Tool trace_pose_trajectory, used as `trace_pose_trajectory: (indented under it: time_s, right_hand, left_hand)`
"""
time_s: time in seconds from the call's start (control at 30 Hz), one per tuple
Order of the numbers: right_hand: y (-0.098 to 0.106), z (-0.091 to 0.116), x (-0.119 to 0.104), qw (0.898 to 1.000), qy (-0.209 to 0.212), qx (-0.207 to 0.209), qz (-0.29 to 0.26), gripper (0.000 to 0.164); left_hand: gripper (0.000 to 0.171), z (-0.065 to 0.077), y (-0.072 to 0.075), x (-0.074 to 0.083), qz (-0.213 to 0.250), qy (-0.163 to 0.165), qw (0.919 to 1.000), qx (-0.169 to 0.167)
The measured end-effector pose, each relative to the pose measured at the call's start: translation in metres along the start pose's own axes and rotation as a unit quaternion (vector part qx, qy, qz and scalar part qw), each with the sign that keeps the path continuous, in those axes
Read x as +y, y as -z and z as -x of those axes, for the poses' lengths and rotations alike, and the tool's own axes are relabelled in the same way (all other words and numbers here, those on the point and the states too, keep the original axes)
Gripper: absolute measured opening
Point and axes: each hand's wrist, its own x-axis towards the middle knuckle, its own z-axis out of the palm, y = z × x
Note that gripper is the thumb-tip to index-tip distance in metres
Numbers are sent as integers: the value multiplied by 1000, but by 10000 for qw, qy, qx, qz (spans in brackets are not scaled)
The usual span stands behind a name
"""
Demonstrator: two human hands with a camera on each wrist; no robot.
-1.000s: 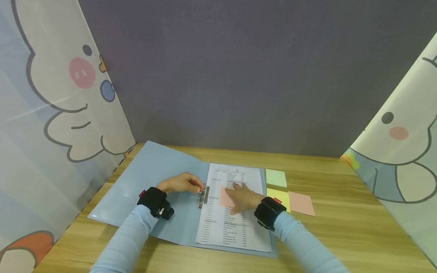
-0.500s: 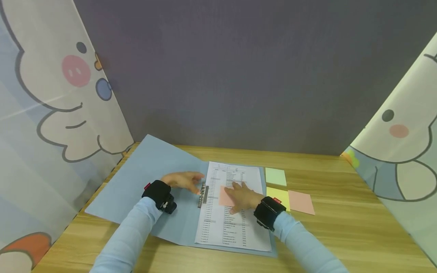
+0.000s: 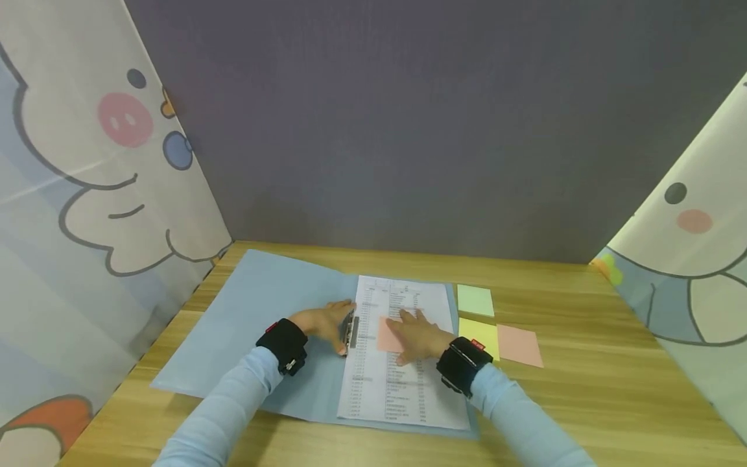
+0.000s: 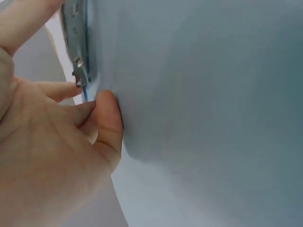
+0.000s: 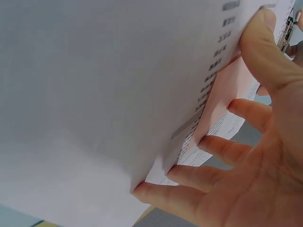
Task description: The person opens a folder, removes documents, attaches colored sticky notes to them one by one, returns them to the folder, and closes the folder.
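Note:
A light blue folder [image 3: 262, 285] lies spread on the wooden table, with a stack of printed sheets [image 3: 373, 389] on its right half. Along the stack's left edge sits a metal clip [image 3: 354, 333]. My left hand [image 3: 323, 324] spans this clip, thumb toward the near end and fingers toward the far end; in the left wrist view a fingertip touches one end of the clip [image 4: 75, 45]. With spread fingers, my right hand [image 3: 421, 338] presses on the sheets and on a pink sticky note [image 3: 386, 335] that lies on them. Its fingertips rest on the paper in the right wrist view.
Right of the folder lie a green sticky-note pad [image 3: 475, 300], a yellow pad [image 3: 478, 334] partly under the right wrist, and a pink pad [image 3: 519, 345]. A dark grey panel [image 3: 373, 130] stands behind the table [image 3: 613, 363], with cartoon-printed cloth at both sides.
My left hand left a pinch at the clip, spread its fingers, then moved right and down over the clip. The right hand has stayed on the sheets and the pink note.

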Motion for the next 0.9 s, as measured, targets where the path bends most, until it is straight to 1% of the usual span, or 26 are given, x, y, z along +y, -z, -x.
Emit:
trace_pose_trajectory:
  time_s: [0.13, 0.27, 0.37, 0.5, 0.67, 0.8, 0.9]
  right_hand:
    - [-1, 2, -2, 10000, -21, -5, 72, 86]
    - [0, 3, -4, 10000, -4, -31, 48, 86]
    - [1, 3, -3, 10000, -17, -36, 38, 87]
    - [2, 2, -2, 9999, -126, -47, 22, 87]
    - [1, 2, -1, 9998, -151, -68, -74, 86]
    - [-3, 2, -2, 9998, -126, -69, -166, 86]
    - [-6, 2, -2, 9997, -114, -82, -218, 86]
  left_hand:
    - [111, 3, -4, 2, 75, -28, 9999, 87]
    - [111, 4, -6, 5, 54, 84, 9999, 85]
    - [110, 3, -5, 9, -105, 192, 9997, 62]
    - [106, 0, -3, 14, -349, 223, 9991, -1]
    - [106, -3, -3, 14, -552, 308, 9980, -73]
    - [105, -3, -4, 11, -477, 314, 9983, -86]
    - [104, -2, -5, 8, -345, 235, 9990, -128]
